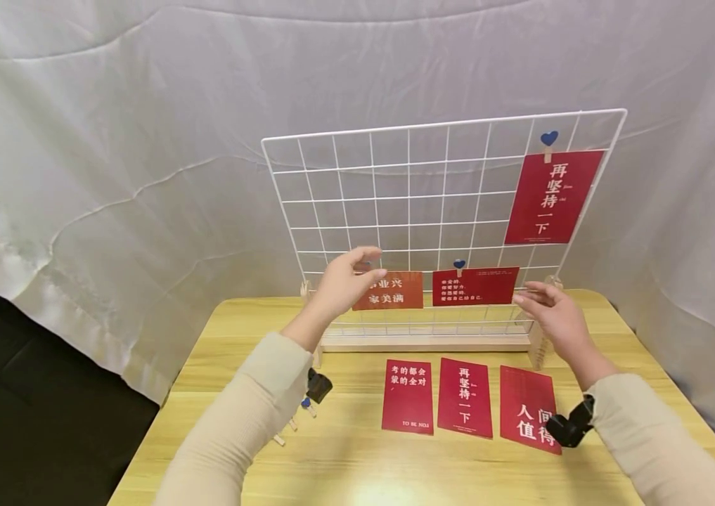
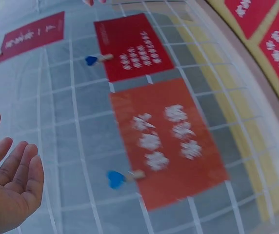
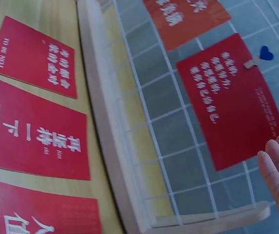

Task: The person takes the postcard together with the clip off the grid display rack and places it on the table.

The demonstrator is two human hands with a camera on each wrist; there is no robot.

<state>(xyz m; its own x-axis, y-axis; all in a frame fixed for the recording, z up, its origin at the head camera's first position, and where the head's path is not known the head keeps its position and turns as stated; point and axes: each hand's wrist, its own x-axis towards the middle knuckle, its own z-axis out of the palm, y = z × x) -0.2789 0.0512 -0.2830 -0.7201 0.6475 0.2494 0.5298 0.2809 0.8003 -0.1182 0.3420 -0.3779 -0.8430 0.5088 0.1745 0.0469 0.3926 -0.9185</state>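
Note:
A white wire grid [image 1: 425,190] stands upright in a wooden base. An orange card [image 2: 166,141] hangs low on it from a blue-heart clothespin [image 2: 116,179]. To its right, a red card [image 1: 476,288] hangs sideways from a second heart clothespin [image 1: 459,264]. At the upper right hangs an upright red card [image 1: 553,200] with its own heart clothespin [image 1: 549,138]. My left hand [image 1: 346,284] hovers before the orange card, fingers loosely bent and holding nothing. My right hand [image 1: 556,320] is beside the sideways card's right end, fingers relaxed; whether the fingertips touch it I cannot tell.
Three red cards lie in a row on the wooden table: a left one [image 1: 408,407], a middle one [image 1: 465,414] and a right one [image 1: 524,397], partly below my right wrist. Several small clothespins [image 1: 308,405] lie beside my left forearm. Pale cloth [image 1: 142,105] hangs behind the grid.

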